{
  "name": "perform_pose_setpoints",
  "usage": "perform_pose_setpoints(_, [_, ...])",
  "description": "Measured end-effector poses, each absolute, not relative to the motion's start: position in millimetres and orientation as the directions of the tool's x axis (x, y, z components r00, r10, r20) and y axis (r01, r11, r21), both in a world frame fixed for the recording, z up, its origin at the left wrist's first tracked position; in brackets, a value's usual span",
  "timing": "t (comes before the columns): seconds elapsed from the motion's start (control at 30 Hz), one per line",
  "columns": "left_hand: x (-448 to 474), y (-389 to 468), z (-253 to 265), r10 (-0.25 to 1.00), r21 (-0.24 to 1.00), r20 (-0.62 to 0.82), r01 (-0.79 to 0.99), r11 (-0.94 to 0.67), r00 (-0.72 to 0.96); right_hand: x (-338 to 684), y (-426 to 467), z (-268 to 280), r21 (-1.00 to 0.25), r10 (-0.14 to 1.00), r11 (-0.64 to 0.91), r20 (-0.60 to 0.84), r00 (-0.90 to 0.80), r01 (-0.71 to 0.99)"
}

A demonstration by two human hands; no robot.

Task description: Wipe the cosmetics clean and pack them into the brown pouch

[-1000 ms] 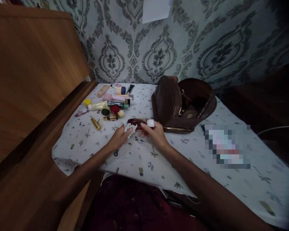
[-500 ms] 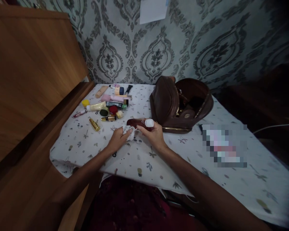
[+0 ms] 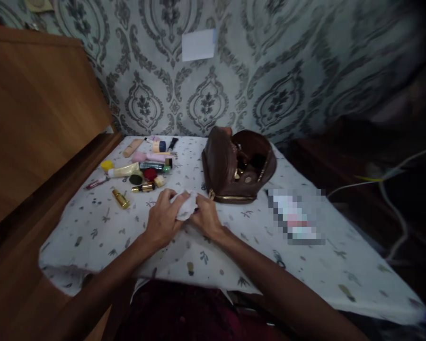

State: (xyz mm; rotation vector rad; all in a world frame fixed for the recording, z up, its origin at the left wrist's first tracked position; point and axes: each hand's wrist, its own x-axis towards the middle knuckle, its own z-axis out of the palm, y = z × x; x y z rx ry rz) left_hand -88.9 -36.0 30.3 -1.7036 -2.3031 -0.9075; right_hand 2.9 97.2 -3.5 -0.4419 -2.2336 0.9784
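My left hand (image 3: 163,219) is closed on a crumpled white wipe (image 3: 186,205), pressing it over something held between both hands. My right hand (image 3: 206,217) is wrapped round the dark red bottle with a white cap, which the wipe and fingers now almost wholly hide. Both hands are just above the near middle of the table. To their left lie a gold tube (image 3: 120,199) and a black-and-gold tube (image 3: 144,187). A brown bag (image 3: 218,166) stands open behind my right hand, with several items inside.
Cosmetics lie at the back left, among them a cream tube (image 3: 125,170), a red round case (image 3: 150,174) and a blue-lidded jar (image 3: 159,146). A blurred-out flat object (image 3: 294,215) lies at right. A wooden cabinet (image 3: 39,109) borders the left; a patterned cloth (image 3: 234,265) covers the table.
The wipe has gone from beside the bottle's end to over it, and my hands have come together, covering the bottle. The camera view has shifted, moving the table's things left in the picture.
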Motion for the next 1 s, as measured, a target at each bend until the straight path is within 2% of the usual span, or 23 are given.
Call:
perform_pose_setpoints(0.07, [-92.2, -30.6, 36.6, 0.832, 0.415, 0.441, 0.898, 0.145, -0.338, 3.1, 98.3, -2.7, -0.741, 0.511, 0.671, 0.429, -0.745, 0.034])
perform_pose_setpoints(0.13, [-98.8, -23.3, 40.0, 0.826, 0.498, 0.446, 0.862, 0.092, -0.345, 2.5, 99.4, -1.9, -0.752, 0.522, 0.658, 0.421, -0.742, 0.036])
perform_pose_setpoints(0.23, [-109.7, -12.7, 36.3, 0.799, 0.647, 0.423, 0.76, 0.065, -0.427, 0.6, 100.9, -0.9, -0.825, 0.621, 0.559, 0.351, -0.701, 0.083])
perform_pose_setpoints(0.33, [-118.8, -8.2, 21.4, 0.818, 0.787, 0.299, 0.612, 0.079, -0.49, -1.1, 103.1, 0.2, -0.888, 0.693, 0.449, 0.278, -0.665, 0.096])
perform_pose_setpoints(0.4, [-124.1, -9.2, 9.2, 0.847, 0.832, 0.22, 0.546, 0.096, -0.484, -0.7, 105.1, 2.3, -0.899, 0.69, 0.431, 0.27, -0.672, 0.081])
perform_pose_setpoints(0.47, [-129.7, -11.8, -0.8, 0.861, 0.851, 0.19, 0.517, 0.096, -0.472, 1.4, 107.6, 5.9, -0.911, 0.632, 0.41, 0.255, -0.732, 0.037])
perform_pose_setpoints(0.6, [-140.5, -16.4, -8.1, 0.889, 0.874, 0.206, 0.485, 0.021, -0.409, 6.2, 114.5, 14.5, -0.963, 0.416, 0.264, 0.173, -0.893, -0.064])
perform_pose_setpoints(0.7, [-142.5, -17.6, -2.6, 0.908, 0.867, 0.199, 0.499, 0.012, -0.368, 7.6, 121.0, 20.4, -0.978, 0.343, 0.188, 0.155, -0.927, -0.094])
perform_pose_setpoints(0.87, [-128.3, -13.6, 19.6, 0.974, 0.829, 0.129, 0.559, -0.003, -0.186, 26.9, 132.0, 42.1, -0.971, 0.358, 0.229, 0.145, -0.922, -0.063])
perform_pose_setpoints(0.93, [-118.3, -7.2, 30.5, 0.983, 0.79, 0.131, 0.612, -0.028, -0.125, 47.0, 139.2, 60.8, -0.965, 0.418, 0.256, 0.165, -0.893, -0.059])
perform_pose_setpoints(1.0, [-106.1, 4.4, 42.8, 0.99, 0.737, 0.135, 0.672, -0.081, -0.029, 71.6, 150.0, 85.7, -0.932, 0.528, 0.356, 0.255, -0.81, -0.061])
